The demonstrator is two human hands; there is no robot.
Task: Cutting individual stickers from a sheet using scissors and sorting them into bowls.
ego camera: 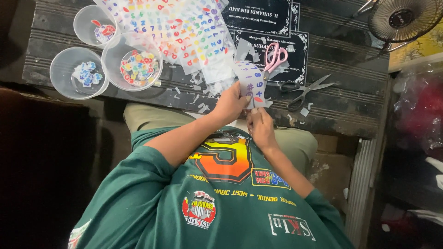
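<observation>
hands: left (229,103), right (260,127) pinch one sticker strip (251,83); three tubs (131,60), two scissors (304,90).

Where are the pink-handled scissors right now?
The pink-handled scissors lie on the dark table, just beyond the sticker strip held in both hands, left of the black-handled scissors.

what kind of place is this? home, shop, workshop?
Probably a small home or shop craft bench, not a factory. Both hands, left hand and right hand, hold a sticker strip over a dark slatted table with sticker sheets, clear tubs of cut pieces, scissors and a small fan.
</observation>
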